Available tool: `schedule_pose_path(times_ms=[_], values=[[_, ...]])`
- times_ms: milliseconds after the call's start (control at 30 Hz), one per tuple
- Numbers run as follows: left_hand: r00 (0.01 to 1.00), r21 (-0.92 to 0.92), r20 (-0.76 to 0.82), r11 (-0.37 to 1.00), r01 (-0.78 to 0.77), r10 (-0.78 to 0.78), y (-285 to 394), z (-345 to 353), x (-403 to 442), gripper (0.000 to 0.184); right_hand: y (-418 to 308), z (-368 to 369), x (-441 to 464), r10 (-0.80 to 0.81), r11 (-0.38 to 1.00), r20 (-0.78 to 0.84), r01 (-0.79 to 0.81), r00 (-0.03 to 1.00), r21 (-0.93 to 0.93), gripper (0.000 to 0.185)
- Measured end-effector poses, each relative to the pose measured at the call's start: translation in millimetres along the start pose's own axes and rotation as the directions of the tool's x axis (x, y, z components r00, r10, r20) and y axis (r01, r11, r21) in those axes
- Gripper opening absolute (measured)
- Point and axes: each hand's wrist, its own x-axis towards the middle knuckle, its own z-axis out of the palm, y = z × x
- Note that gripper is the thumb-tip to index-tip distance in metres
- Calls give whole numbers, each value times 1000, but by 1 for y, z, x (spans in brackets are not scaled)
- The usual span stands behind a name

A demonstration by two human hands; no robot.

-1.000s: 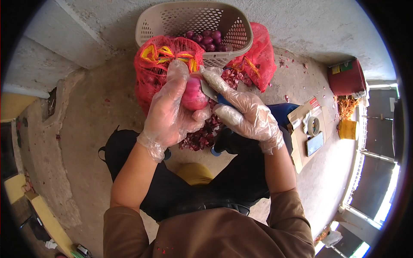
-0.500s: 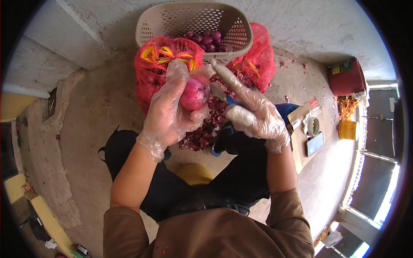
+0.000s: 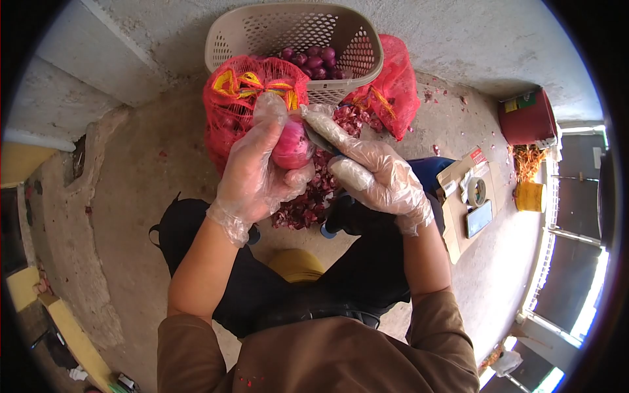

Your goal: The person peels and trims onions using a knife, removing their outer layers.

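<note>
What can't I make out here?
In the head view:
Handle of the thin grey knife: hidden by the gloved right hand.
Palm side of the round pink onion: hidden by the gloved left hand.
Lower left of the beige plastic basket: behind the red mesh sack.
Display of the blue phone: too small.

Left hand [image 3: 252, 164] and right hand [image 3: 388, 175]: one each, gloved. Held onion [image 3: 292, 147]: one. Knife [image 3: 318, 138]: one. Plastic basket [image 3: 228, 40]: one. Basketed onions [image 3: 314, 61]: more than five, piled, exact count hidden. Red mesh bags [image 3: 401, 92]: two. Cardboard sheet [image 3: 457, 237]: one. Tape roll [image 3: 472, 190]: one. Phone [image 3: 479, 219]: one. Dark red bucket [image 3: 528, 119]: one. Yellow containers [image 3: 532, 198] at right: one visible.
</note>
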Motion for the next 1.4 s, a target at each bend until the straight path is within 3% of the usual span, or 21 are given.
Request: schedule_pose_path(times_ms=[67,167,267,367,533,700,800,1000,1200,1300,1400], values=[[1000,25,16,1000,8,-9,2,0,0,21,-2,0,0,49,996,-1,-49,999,71,53],[999,54,33,998,23,-25,4,-3,0,24,8,3,2,-20,991,-127,37,992,129,53],[998,65,52,997,43,-46,3,-7,0,30,4,-5,-1,209,967,-91,-191,974,170,54],[998,129,61,991,-38,30,4,0,1,40,2,-6,-4,295,937,-97,-268,951,225,55],[995,250,59,964,-95,83,5,2,0,53,1,-6,-4,175,968,-81,-157,981,196,56],[987,281,152,955,-92,50,8,1,2,69,-1,-5,-4,78,994,-16,-77,997,80,58],[994,286,-19,954,-94,103,0,4,0,68,-7,-6,-3,150,979,15,-151,989,136,56],[990,192,117,976,-102,81,2,-3,6,70,-1,-1,-4,147,954,-85,-118,985,276,56],[983,162,126,975,-151,131,5,3,6,76,4,-1,-5,255,916,-160,-185,954,357,57],[973,174,123,961,-215,195,6,5,6,80,6,-6,-7,237,915,-154,-167,959,367,62],[962,215,91,938,-272,258,2,1,11,79,5,-15,-12,183,911,11,-173,983,375,68]])
